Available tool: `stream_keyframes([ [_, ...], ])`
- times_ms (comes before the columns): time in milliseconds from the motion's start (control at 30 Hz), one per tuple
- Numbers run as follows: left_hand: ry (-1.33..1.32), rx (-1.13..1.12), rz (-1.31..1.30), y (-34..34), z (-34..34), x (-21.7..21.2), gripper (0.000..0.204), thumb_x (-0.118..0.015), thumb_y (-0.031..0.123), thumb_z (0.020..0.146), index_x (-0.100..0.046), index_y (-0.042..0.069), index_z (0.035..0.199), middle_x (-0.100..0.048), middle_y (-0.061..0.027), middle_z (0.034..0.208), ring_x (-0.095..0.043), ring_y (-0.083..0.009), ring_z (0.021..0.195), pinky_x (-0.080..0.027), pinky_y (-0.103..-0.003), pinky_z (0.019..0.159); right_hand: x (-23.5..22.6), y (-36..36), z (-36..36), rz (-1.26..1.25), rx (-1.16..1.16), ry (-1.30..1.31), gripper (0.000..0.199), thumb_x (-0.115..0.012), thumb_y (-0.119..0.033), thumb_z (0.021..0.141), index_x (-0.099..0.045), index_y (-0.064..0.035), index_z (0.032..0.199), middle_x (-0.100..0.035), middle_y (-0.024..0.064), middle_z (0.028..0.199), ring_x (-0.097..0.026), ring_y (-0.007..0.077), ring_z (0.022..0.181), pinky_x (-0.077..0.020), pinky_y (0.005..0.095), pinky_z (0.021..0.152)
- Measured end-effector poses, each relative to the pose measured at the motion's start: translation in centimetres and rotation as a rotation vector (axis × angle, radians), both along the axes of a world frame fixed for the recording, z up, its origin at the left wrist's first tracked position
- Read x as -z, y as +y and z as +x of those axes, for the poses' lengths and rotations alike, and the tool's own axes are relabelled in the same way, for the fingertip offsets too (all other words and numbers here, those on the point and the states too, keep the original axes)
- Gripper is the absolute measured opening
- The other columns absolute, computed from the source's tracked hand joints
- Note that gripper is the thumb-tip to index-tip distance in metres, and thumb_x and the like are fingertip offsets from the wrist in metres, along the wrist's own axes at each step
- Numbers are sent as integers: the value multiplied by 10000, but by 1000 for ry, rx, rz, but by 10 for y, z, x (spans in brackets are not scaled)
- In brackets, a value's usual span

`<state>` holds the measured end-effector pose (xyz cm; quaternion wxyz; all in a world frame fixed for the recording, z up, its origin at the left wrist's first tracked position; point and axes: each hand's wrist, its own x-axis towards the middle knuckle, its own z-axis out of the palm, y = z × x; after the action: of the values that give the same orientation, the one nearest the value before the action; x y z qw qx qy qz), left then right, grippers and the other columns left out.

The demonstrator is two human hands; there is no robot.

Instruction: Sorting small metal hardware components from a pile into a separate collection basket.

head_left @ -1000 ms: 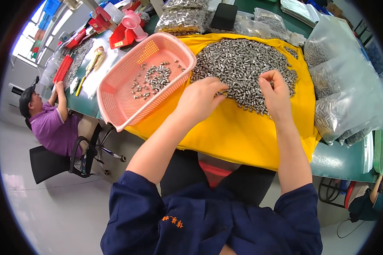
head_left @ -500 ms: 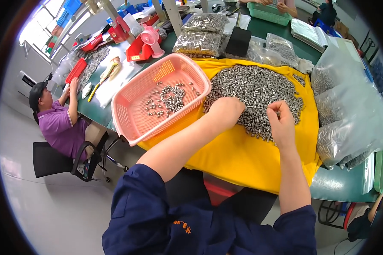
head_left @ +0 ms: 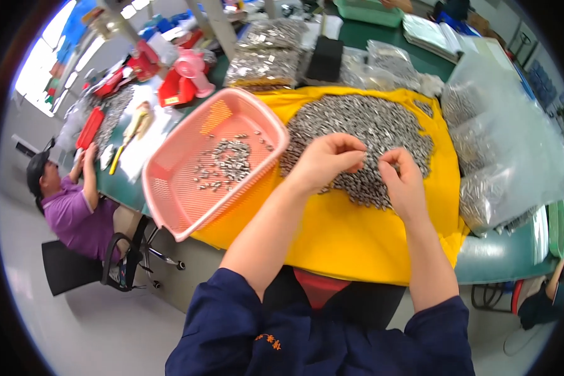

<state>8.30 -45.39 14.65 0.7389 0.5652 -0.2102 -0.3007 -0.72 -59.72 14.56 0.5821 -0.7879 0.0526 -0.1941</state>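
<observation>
A wide heap of small shiny metal parts (head_left: 357,119) is spread on a yellow cloth (head_left: 332,244). My left hand (head_left: 332,160) is over the heap's near left part, thumb and fingers pinched together. Facing it, a short gap away, my right hand (head_left: 404,182) has its fingers curled against the thumb above the near right part. Whatever either pinch holds is too small and blurred to make out. Left of the heap, a pink perforated plastic basket (head_left: 169,188) holds a loose cluster of the same kind of metal parts (head_left: 232,160).
Filled clear bags (head_left: 263,59) are stacked behind the cloth, beside a black box-like object (head_left: 326,59). More bags of metal parts (head_left: 482,200) line the right side. A pink fan (head_left: 194,69) and red bin (head_left: 175,91) stand back left. A co-worker in purple (head_left: 78,213) sits at left.
The view has shifted, so the table things sit further left. My left hand has lifted from the heap's surface and turned toward my right hand; the two are closer together.
</observation>
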Motion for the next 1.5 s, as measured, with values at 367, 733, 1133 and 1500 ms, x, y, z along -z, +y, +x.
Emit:
stream_keyframes([
  [367, -48, 71, 58, -4, -8, 3, 144, -567, -17, 747, -578, -12, 891, -597, -47, 807, -575, -107, 733, -476, -219, 684, -6, -4, -7, 42, -64, -32, 56, -502, -43, 771, -500, -17, 820, -520, 10, 716, -459, 57, 636, -384, 195, 537],
  [733, -321, 65, 119, -3, -9, 2, 155, -604, 58, 718, -614, -5, 859, -613, -47, 770, -560, -88, 710, -459, -218, 643, -11, 1, -7, -266, 10, -40, 35, -509, -46, 762, -498, -28, 790, -511, 53, 674, -480, 126, 612, -400, 239, 571],
  [1133, -503, -40, 152, 1, -10, 7, 131, -646, 81, 654, -632, 20, 770, -619, -71, 679, -580, -114, 621, -458, -230, 591, -1, 9, -3, -521, -28, -125, 35, -448, -20, 789, -456, 5, 811, -463, 96, 710, -451, 179, 625, -377, 274, 562],
  [1500, -736, -110, 142, -2, -14, 6, 158, -638, 75, 627, -623, 23, 775, -603, -125, 693, -595, -227, 639, -463, -288, 598, -2, 5, -6, -573, -17, -69, 39, -447, -22, 792, -465, 7, 811, -483, 104, 730, -468, 188, 629, -391, 270, 554],
])
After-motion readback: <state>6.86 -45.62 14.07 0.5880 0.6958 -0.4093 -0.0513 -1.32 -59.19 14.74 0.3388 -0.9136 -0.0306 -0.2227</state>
